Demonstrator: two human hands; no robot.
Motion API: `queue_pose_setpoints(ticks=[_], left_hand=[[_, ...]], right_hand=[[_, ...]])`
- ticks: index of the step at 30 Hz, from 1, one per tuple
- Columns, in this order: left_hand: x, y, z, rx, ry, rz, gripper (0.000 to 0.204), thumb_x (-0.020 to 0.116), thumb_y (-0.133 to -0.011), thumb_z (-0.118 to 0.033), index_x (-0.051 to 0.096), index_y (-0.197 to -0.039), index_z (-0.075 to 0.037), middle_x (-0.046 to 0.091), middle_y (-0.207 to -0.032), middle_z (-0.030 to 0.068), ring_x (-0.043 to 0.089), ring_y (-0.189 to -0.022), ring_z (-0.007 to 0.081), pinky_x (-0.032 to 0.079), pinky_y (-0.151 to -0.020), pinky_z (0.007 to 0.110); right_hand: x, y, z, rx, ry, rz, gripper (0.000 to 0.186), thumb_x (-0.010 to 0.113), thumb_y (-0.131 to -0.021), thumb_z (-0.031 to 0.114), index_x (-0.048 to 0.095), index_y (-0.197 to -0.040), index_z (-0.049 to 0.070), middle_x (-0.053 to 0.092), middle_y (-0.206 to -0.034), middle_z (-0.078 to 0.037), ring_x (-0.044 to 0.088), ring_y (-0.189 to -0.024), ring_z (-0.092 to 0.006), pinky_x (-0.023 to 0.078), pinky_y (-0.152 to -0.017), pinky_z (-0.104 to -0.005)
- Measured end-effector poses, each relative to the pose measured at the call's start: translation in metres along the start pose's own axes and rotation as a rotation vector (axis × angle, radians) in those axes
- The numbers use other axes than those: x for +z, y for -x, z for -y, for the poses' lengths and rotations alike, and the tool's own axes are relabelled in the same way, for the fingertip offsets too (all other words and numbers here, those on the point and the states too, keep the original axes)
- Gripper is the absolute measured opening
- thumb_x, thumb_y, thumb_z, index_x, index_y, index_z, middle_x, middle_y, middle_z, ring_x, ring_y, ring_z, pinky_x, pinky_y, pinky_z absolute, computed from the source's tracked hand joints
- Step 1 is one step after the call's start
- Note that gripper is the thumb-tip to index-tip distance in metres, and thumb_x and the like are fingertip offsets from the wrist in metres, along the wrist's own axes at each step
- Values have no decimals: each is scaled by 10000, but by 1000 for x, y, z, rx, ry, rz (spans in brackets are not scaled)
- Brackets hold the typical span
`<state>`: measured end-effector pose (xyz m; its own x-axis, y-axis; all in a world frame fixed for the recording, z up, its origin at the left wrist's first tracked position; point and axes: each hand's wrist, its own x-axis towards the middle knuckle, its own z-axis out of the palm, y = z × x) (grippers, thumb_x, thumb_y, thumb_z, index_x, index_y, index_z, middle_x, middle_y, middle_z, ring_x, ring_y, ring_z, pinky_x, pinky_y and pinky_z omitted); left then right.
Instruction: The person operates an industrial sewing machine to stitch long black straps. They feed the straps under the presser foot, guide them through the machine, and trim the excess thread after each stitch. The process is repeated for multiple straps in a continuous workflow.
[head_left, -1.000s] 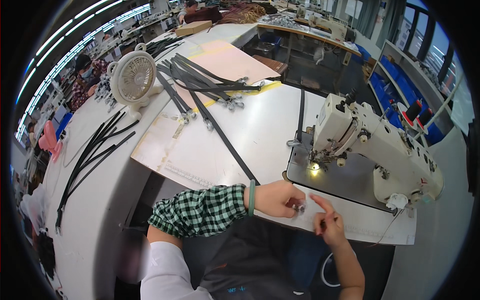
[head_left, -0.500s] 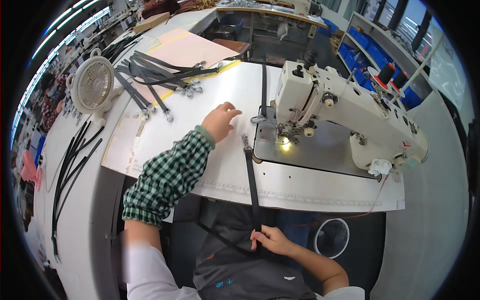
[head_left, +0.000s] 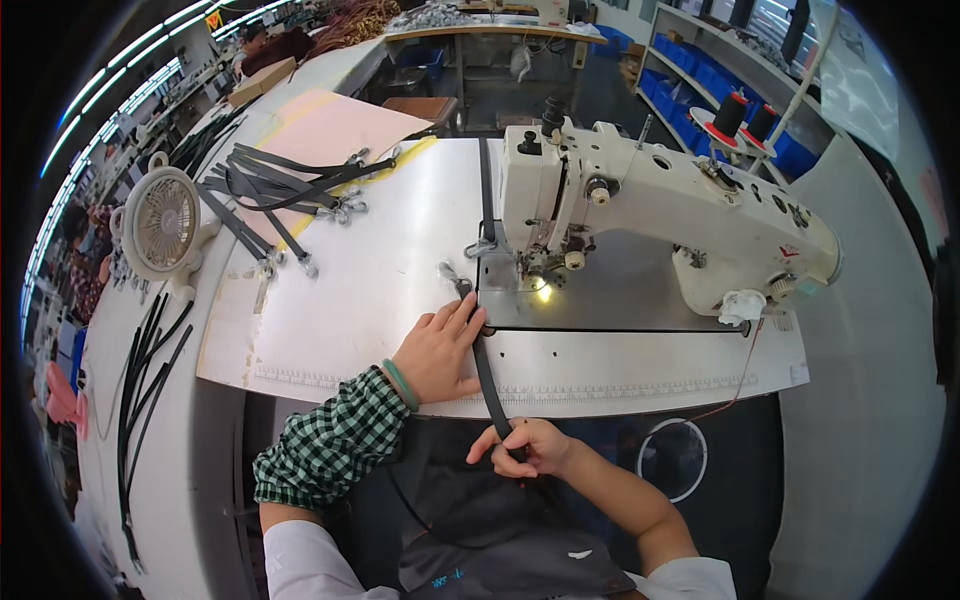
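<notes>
A black strap (head_left: 488, 378) with a metal swivel hook (head_left: 449, 272) at its far end runs toward me over the table's front edge. My left hand (head_left: 437, 352) lies on the white tabletop, fingers stretched out, the fingertips touching the strap just below the hook. Lower down, at the table edge, my right hand (head_left: 532, 447) is closed round the same strap. Its tail drops over my dark apron. A second black strap (head_left: 487, 185) lies straight beside the sewing machine (head_left: 640, 190), its hook near the metal bed plate.
Several hooked straps (head_left: 270, 185) are piled on a pink sheet (head_left: 335, 118) at the back left. A small fan (head_left: 163, 222) stands at left, above more black straps (head_left: 135, 400). The machine's lamp glows by the needle. Red-and-black thread spools (head_left: 731, 113) stand behind it.
My left hand has come down and nearer onto the strap, fingers now touching it. My right hand has risen slightly to the table edge, and the hook end has shifted left.
</notes>
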<state>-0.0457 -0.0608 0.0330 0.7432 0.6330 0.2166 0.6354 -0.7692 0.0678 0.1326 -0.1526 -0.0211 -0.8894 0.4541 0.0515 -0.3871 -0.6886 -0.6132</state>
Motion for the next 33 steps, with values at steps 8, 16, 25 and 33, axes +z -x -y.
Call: queue_pose_setpoints(ticks=[8,16,25,33], left_hand=[[38,-45,27,-42,41,-109,451,508,-724,-40,421,-1157,54,354,-1277,182,407,-1113,271,390,-907,320],[44,-62,13,-18,230,-160,394,553,-672,-33,521,-1061,19,403,-1235,147,421,-1096,265,392,-897,329],[45,-56,16,-140,267,-190,360,564,-662,-32,572,-1021,-60,464,-1174,125,422,-1102,264,341,-913,381],[55,-62,13,-126,267,-245,381,525,-676,25,567,-1045,-58,481,-1180,155,435,-1104,291,337,-921,385]], right_hand=[[40,18,9,-105,1409,-618,208,577,-784,203,609,-892,28,576,-622,-51,557,-538,-140,433,-486,-245],[11,88,44,-750,1346,-1174,133,518,-806,58,613,-742,-10,458,-516,-4,398,-446,-47,291,-414,-200],[-55,270,205,-1634,1004,-2100,325,403,-901,225,495,-1116,0,481,-771,-14,392,-618,-86,368,-571,-233],[-94,451,310,-749,1672,-2367,470,380,-889,365,492,-1097,-41,562,-1001,-197,543,-911,-287,403,-800,-342]])
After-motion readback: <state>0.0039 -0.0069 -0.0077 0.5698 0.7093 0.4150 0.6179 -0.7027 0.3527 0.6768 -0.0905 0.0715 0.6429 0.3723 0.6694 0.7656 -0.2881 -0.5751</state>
